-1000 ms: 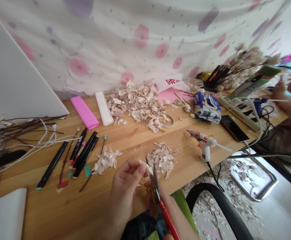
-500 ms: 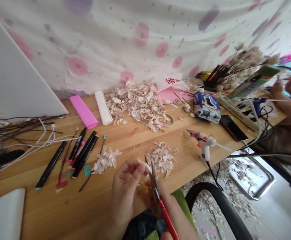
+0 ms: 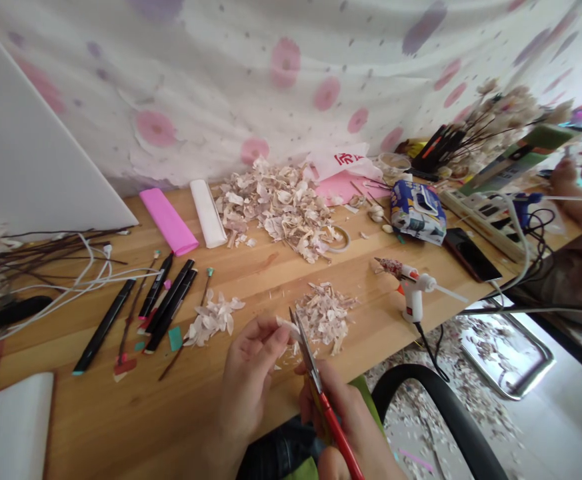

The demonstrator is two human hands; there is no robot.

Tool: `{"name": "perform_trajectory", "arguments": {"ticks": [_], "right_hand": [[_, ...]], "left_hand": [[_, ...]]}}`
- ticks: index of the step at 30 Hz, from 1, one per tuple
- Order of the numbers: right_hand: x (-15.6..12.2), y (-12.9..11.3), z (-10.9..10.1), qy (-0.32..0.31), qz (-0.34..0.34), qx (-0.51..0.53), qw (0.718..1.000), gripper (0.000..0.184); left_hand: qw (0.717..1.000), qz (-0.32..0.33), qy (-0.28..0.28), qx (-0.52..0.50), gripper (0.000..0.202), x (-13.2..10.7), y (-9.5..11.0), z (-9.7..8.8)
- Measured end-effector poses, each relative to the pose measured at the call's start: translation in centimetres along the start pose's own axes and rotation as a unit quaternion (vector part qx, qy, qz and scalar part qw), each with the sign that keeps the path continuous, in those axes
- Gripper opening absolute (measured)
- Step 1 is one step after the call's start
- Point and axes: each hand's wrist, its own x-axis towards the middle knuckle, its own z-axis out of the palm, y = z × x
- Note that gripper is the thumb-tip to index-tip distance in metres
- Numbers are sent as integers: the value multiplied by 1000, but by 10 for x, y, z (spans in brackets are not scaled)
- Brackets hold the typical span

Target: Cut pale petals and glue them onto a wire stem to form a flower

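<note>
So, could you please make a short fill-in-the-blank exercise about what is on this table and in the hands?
1. The left hand pinches a pale scrap, and the right hand holds scissors with ____ handles.
2. A white strip lies beside a ____ strip.
3. The glue gun has a ____ cord.

Missing words: red; pink; black.

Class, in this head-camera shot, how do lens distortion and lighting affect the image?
Head view: wide-angle distortion bows the wooden table; soft, even light leaves faint shadows; glare whitens the metal tray; the left hand and right hand look fairly sharp.
</note>
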Motion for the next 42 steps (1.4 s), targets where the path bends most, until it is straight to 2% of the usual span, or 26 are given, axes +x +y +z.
{"name": "perform_trajectory", "arguments": {"ticks": [5,8,13,18,24,31,36,40,42], "right_hand": [[-1,7,0,-15,52,-18,998,79],[-1,14,1,-10,63,0,998,87],[-6,11,-4,-1,18,-11,1000,99],[-5,14,-11,-53,-30,-19,998,109],[0,19,-11,-62,-32,-23,997,105],[-3,16,-11,-58,6,-18,998,110],[-3,12,-11,-58,59,-35,996,76],[-4,16,-9,-21,30,4,999,85],[-6,21,-7,6,26,30,999,81]], "left_hand": [[1000,-15,-23,-10,22,5,0,-3],[999,-3,-48,3,21,7,1,-5],[997,2,-67,25,23,8,4,-11],[991,7,-82,104,20,6,6,-17],[976,16,-92,199,22,7,8,-20],[973,12,-101,209,21,6,10,-18],[973,-7,-115,201,21,7,13,-18],[974,-3,-117,194,20,8,16,-19],[976,3,-118,184,19,8,17,-19]]}}
